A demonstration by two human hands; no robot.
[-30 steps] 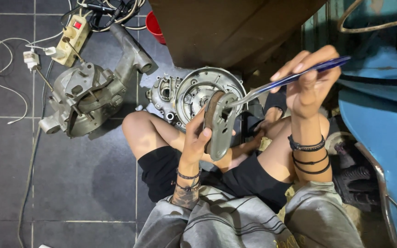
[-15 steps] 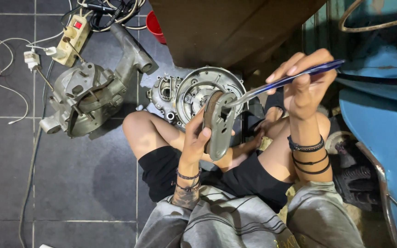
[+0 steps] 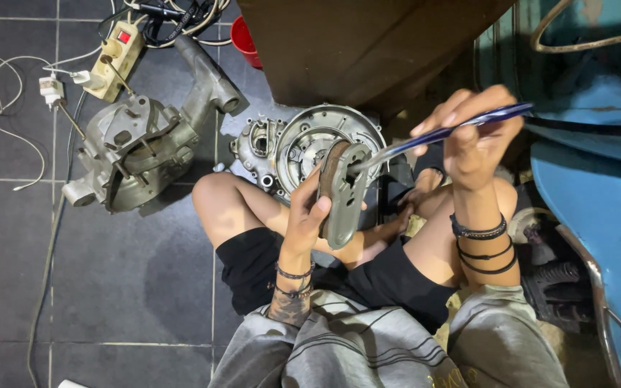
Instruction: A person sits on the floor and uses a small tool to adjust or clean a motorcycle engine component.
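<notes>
While the left hand [image 3: 309, 215] gripped a curved grey metal brake shoe [image 3: 341, 192], the right hand [image 3: 472, 140] at 2 o'clock clenched a blue-handled tool [image 3: 440, 134]; its tip could slip off the shoe.

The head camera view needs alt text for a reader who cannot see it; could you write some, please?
Seen from above, a seated person's left hand holds a curved grey brake shoe while the right hand sets a long blue-handled tool against its top. A round engine cover and a grey engine casing lie on the dark tiled floor.
</notes>
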